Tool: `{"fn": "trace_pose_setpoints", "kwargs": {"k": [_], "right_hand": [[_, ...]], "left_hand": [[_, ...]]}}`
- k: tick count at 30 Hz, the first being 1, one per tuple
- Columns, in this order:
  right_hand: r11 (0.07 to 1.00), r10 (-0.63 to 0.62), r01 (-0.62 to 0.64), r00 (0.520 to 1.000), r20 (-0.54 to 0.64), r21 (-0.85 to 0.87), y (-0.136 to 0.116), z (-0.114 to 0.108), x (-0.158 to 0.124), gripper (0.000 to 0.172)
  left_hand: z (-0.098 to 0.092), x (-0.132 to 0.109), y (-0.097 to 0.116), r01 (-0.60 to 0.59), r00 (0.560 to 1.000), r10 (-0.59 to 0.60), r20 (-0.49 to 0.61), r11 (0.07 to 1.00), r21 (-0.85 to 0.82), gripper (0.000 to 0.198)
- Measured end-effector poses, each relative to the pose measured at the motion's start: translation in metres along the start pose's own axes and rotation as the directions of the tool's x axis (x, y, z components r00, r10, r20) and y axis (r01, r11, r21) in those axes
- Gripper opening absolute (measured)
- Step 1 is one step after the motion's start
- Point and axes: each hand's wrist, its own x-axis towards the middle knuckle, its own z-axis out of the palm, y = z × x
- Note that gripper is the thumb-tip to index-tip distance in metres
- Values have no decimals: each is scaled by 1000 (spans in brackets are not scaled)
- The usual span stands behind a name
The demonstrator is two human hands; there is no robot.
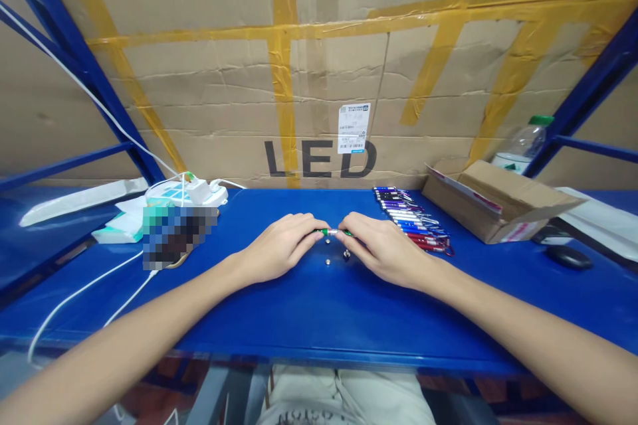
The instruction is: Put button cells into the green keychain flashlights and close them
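Between both hands, just above the blue table (pixel 279 319), is a slim green tube with a silver middle (pixel 333 232) that looks like a keychain flashlight. The fingers of my left hand (pixel 279 246) pinch its left end. My right hand (pixel 381 246) grips the right end, and its fingers hide part of that end. Below the tube lie two small round silver pieces (pixel 327 261), perhaps button cells. A small dark and silver part (pixel 347 255) is near my right fingertips. Beyond my right hand, several similar tubes with clips (pixel 406 216) lie in a row, in purple, black, silver, blue and red.
An open cardboard box (pixel 491 202) stands at right, with a black mouse (pixel 568 257) before it and a plastic bottle (pixel 523 143) behind. At left are a white power strip (pixel 214 194), cables and a partly blurred phone (pixel 182 239). A large cardboard sheet (pixel 209 99) closes the back.
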Motion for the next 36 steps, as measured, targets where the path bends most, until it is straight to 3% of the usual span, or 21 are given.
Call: {"fn": "trace_pose_setpoints", "kwargs": {"k": [18, 28, 36], "right_hand": [[999, 47, -46, 997, 63, -24, -5, -2, 2, 33], [997, 39, -29, 989, 140, -71, -2, 6, 0, 27], [999, 46, -43, 993, 107, -26, 0, 6, 0, 24]], "left_hand": [[2, -1, -2, 18, 999, -19, 34, 999, 33, 32], [6, -3, -4, 22, 989, -30, 145, 998, 58, 36], [4, -1, -2, 23, 993, -31, 113, 997, 68, 34]]}}
